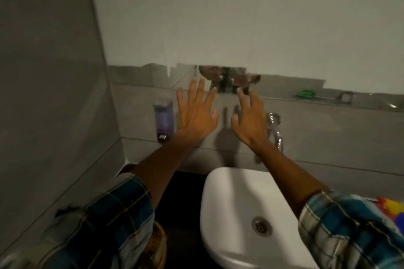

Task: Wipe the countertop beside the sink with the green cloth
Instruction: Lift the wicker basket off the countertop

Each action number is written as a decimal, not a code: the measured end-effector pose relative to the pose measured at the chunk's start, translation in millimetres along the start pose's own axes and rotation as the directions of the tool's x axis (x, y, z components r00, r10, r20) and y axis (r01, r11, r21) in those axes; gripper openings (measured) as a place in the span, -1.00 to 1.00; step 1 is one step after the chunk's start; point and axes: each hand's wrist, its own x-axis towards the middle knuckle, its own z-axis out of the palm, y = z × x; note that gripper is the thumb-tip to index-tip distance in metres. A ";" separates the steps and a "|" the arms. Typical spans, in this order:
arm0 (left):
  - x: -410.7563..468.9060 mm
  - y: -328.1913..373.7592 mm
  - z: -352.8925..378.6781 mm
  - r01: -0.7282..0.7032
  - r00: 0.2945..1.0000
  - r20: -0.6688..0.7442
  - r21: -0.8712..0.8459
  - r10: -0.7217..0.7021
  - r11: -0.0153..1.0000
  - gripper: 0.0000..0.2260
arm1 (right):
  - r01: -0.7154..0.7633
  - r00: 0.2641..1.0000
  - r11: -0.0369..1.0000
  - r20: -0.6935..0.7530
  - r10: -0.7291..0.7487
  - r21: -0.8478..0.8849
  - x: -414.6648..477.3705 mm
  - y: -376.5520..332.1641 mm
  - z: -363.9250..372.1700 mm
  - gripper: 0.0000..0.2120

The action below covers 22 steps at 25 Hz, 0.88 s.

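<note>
My left hand (195, 111) and my right hand (249, 119) are both raised in front of the grey tiled wall, fingers spread, holding nothing. Below them a white sink (231, 214) with a metal drain sits on a dark countertop (179, 203). A small green thing (307, 93), possibly the green cloth, lies on a glass shelf (328, 99) at the right on the wall, well away from both hands. The view is blurred.
A purple soap dispenser (163, 119) hangs on the wall left of my left hand. A chrome tap (275, 129) sticks out by my right hand. A mirror (240, 17) fills the upper wall. A woven basket (159, 244) and a colourful item (391, 207) flank the sink.
</note>
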 end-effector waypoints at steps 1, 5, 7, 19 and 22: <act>-21.4 -13.7 7.4 0.051 0.998 0.044 0.013 -0.052 0.999 -0.45 | -0.050 0.996 0.995 0.083 0.043 0.086 -21.2 -7.3 24.2 -0.35; -142.2 -99.6 53.5 0.201 0.880 0.430 0.051 -0.203 0.978 -0.49 | -0.259 0.877 0.930 0.467 0.113 0.261 -138.9 -28.3 113.9 -0.53; -208.0 -152.2 66.4 0.354 0.703 0.630 0.093 -0.330 0.931 -0.49 | -0.351 0.760 0.906 0.638 0.126 0.239 -191.8 -41.3 149.8 -0.71; -353.5 -189.2 44.5 0.805 0.405 0.814 -0.102 -0.416 0.584 -0.85 | -0.811 0.486 0.554 0.743 0.461 0.188 -314.6 -58.7 155.0 -0.68; -367.0 -144.2 38.7 0.848 0.334 0.877 -0.119 -0.346 0.516 -0.55 | -0.864 0.419 0.490 0.708 0.569 0.117 -341.8 -28.3 107.8 -0.68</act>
